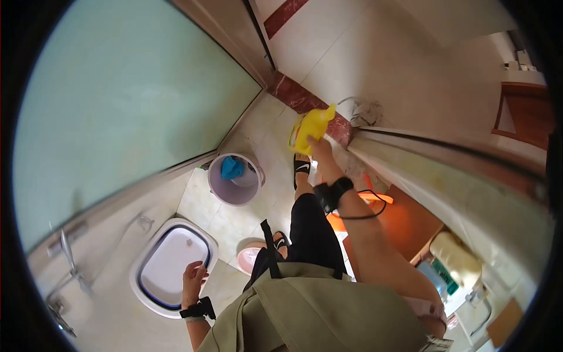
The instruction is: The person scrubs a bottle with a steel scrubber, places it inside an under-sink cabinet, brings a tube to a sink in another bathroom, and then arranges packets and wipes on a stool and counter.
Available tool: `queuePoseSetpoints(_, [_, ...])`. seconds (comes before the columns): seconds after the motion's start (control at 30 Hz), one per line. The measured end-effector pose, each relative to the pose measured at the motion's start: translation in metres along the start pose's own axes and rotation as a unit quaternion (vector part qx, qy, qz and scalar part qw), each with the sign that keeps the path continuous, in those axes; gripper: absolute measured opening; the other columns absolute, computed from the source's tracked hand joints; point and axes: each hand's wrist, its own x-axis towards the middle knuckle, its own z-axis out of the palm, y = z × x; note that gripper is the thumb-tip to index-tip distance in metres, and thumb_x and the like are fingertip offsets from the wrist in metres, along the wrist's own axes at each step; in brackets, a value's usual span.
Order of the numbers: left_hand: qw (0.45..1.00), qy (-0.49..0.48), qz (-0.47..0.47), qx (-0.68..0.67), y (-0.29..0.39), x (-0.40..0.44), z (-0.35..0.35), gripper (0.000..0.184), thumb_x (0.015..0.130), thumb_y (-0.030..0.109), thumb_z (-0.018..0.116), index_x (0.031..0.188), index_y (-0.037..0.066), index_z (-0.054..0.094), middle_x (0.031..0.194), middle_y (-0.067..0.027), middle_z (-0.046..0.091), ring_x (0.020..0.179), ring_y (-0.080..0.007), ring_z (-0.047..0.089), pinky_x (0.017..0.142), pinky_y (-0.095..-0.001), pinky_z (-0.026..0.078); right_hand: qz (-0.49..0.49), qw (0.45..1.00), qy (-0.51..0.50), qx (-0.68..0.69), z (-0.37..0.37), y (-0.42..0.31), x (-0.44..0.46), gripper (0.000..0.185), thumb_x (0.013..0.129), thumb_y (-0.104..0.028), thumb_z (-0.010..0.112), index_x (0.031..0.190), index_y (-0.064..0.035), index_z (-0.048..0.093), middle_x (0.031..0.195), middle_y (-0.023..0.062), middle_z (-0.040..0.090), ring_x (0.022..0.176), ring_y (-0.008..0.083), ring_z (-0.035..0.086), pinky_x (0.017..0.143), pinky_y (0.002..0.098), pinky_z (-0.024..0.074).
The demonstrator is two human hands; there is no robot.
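The apron (334, 311) lies nearest the camera, below the outstretched right arm. The right hand (318, 148) is closed around the lower end of the yellow container (311, 128), holding it tilted in the air above a sandal (302, 167) and near the dark red floor strip (293, 94). The left hand (194, 283), its fingers loosely curled and partly open, is over the near right edge of the dark-rimmed basin (174, 264); whether it touches the basin, I cannot tell. Between the glass panel (135, 100) and the feet stands the bucket (234, 197), with a blue cloth (231, 168) inside.
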Motion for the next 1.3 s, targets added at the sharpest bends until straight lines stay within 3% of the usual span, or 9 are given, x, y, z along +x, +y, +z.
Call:
queuePoseSetpoints(0.2, [0.991,0.057,0.114,-0.052,0.059,0.018,0.023,0.024,0.094,0.011,0.060,0.116,0.002,0.057,0.088,-0.0050,0.063,0.082,-0.0120,0.061,0.074,-0.0246,0.049,-0.222,0.948,0.029,-0.225,-0.069,0.053,0.253,0.038,0.091,-0.037,0.061,0.107,-0.0026,0.061,0.077,0.0036,0.061,0.062,0.0152,0.057,0.057,0.0305,0.0475])
queuePoseSetpoints(0.33, [0.998,0.047,0.043,0.013,0.093,0.028,0.033,0.025,0.094,0.010,0.061,0.117,0.002,0.057,0.090,-0.0053,0.062,0.085,-0.0129,0.062,0.077,-0.0263,0.051,-0.546,0.709,0.041,-0.444,-0.145,0.063,0.399,0.038,0.095,-0.041,0.056,0.106,-0.0045,0.060,0.072,0.0043,0.059,0.058,0.0153,0.056,0.055,0.0296,0.0475])
queuePoseSetpoints(0.5, [0.999,0.006,-0.027,0.025,0.094,0.045,0.055,0.026,0.094,0.012,0.062,0.119,0.005,0.058,0.090,-0.0033,0.063,0.085,-0.0111,0.061,0.075,-0.0246,0.049,-0.098,0.971,-0.033,-0.215,-0.191,0.059,0.483,0.030,0.094,-0.036,0.059,0.098,-0.0059,0.058,0.067,0.0036,0.054,0.055,0.0125,0.053,0.049,0.0259,0.0450])
queuePoseSetpoints(0.63, [0.998,-0.027,-0.040,0.037,0.098,0.062,0.073,0.028,0.094,0.014,0.063,0.120,0.006,0.058,0.089,-0.0009,0.062,0.084,-0.0087,0.059,0.072,-0.0238,0.047,0.183,0.956,0.158,0.167,-0.193,0.061,0.495,0.039,0.091,-0.036,0.065,0.109,-0.0029,0.055,0.099,0.0066,0.054,0.074,0.0146,0.056,0.054,0.0274,0.0513])
queuePoseSetpoints(0.73, [0.998,-0.038,0.017,0.049,0.109,0.090,0.086,0.028,0.094,0.014,0.063,0.119,0.005,0.057,0.088,-0.0002,0.061,0.083,-0.0080,0.058,0.070,-0.0231,0.046,-0.425,0.875,0.031,-0.231,-0.202,0.080,0.501,0.044,0.091,-0.039,0.065,0.111,-0.0009,0.054,0.091,0.0052,0.054,0.069,0.0138,0.053,0.056,0.0251,0.0497])
queuePoseSetpoints(1.0, [0.991,-0.072,0.089,0.065,0.091,0.112,0.069,0.026,0.096,0.017,0.061,0.117,0.003,0.058,0.088,-0.0008,0.059,0.084,-0.0088,0.058,0.069,-0.0244,0.048,-0.548,0.617,0.113,-0.554,-0.095,0.036,0.197,0.045,0.086,-0.016,0.063,0.127,-0.0023,0.054,0.091,0.0163,0.062,0.082,0.0286,0.058,0.074,0.0415,0.0487])
queuePoseSetpoints(1.07, [0.989,-0.073,0.118,0.053,0.058,0.123,0.056,0.026,0.095,0.016,0.061,0.117,0.002,0.058,0.087,-0.0007,0.059,0.083,-0.0088,0.058,0.069,-0.0243,0.048,-0.589,0.622,0.122,-0.502,-0.067,0.041,0.125,0.044,0.087,-0.014,0.062,0.128,-0.0015,0.053,0.092,0.0138,0.062,0.081,0.0258,0.059,0.073,0.0373,0.0487])
queuePoseSetpoints(1.13, [0.983,-0.068,0.165,0.054,0.015,0.131,0.038,0.026,0.094,0.016,0.063,0.116,0.003,0.058,0.086,-0.0008,0.059,0.083,-0.0092,0.058,0.068,-0.0241,0.049,-0.299,0.945,-0.016,-0.129,-0.052,0.070,0.059,0.038,0.091,-0.013,0.060,0.127,-0.0006,0.054,0.098,0.0105,0.061,0.082,0.0187,0.057,0.070,0.0301,0.0476])
queuePoseSetpoints(1.3, [0.974,-0.010,0.192,0.116,-0.101,0.141,-0.031,0.024,0.091,0.015,0.065,0.113,0.006,0.062,0.083,-0.0034,0.063,0.077,-0.0124,0.059,0.067,-0.0269,0.048,-0.064,0.996,0.006,0.069,-0.003,0.096,-0.167,0.024,0.093,-0.009,0.061,0.115,-0.0023,0.061,0.089,0.0040,0.059,0.079,0.0080,0.057,0.067,0.0201,0.0470])
